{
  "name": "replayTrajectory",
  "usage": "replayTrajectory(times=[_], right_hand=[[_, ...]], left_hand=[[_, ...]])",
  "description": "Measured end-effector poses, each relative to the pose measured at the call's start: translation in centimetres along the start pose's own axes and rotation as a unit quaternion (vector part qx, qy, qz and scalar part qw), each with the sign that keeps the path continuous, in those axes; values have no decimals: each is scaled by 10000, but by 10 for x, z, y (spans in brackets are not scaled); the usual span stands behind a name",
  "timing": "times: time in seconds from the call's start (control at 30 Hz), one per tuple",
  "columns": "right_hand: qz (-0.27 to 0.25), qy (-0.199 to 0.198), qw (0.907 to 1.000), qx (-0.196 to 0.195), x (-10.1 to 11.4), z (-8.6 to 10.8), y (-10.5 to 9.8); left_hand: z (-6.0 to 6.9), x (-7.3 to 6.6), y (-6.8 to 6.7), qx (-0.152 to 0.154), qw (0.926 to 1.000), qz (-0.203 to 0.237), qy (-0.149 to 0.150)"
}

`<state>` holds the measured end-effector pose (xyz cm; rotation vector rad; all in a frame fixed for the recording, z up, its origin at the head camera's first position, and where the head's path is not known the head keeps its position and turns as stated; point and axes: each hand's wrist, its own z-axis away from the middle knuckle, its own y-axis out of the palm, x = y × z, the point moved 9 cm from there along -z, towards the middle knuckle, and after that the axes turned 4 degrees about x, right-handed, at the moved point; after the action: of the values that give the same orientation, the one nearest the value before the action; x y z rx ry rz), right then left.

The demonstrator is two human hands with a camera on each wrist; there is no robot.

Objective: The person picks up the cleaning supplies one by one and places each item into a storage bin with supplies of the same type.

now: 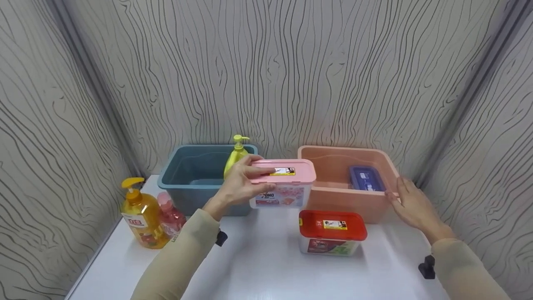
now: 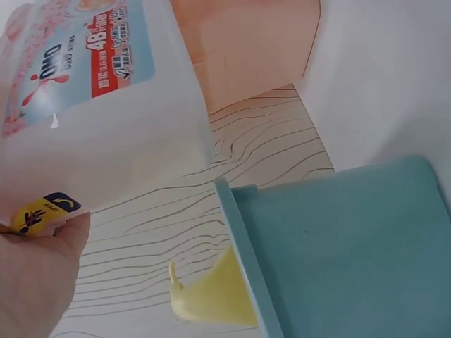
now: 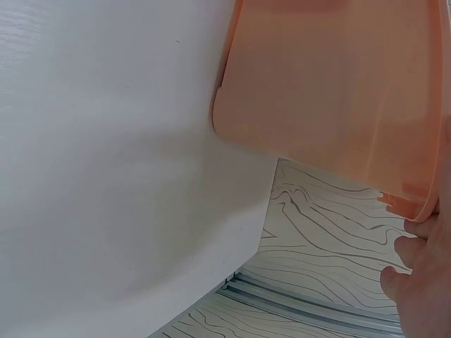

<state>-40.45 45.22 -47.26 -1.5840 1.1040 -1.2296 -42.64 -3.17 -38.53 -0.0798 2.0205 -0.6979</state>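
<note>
On the desk (image 1: 258, 271) stand 2 bins: a peach bin (image 1: 374, 208) and a teal bin (image 1: 188, 196). The right grip (image 1: 414, 208), fingers loosely extended, rests on the peach bin, seemingly to steady it. Of 3 tubs, a red-lidded tub (image 1: 332, 231) stands in front; a pink-lidded tub (image 1: 291, 185) is aloft, lid-up likely against tipping, the left grip (image 1: 243, 181) clasped about 1 end; a blue tub (image 1: 366, 178) lies inside the peach bin. Bottles number 3: orange bottle (image 1: 143, 221) aside, yellow bottle (image 1: 236, 156) inside the teal bin, pink bottle (image 1: 170, 216) aside.

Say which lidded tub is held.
The pink-lidded OMO tub, in the left hand; the red-lidded OMO tub stands on the table, the blue tub inside the peach bin.
</note>
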Motion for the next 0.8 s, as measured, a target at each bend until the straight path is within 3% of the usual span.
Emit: replayTrajectory(times=[0.8], right_hand=[[-60, 224, 9995, 229, -2, 1, 1]], left_hand=[[-62, -27, 29, 286, 9992, -165, 217]])
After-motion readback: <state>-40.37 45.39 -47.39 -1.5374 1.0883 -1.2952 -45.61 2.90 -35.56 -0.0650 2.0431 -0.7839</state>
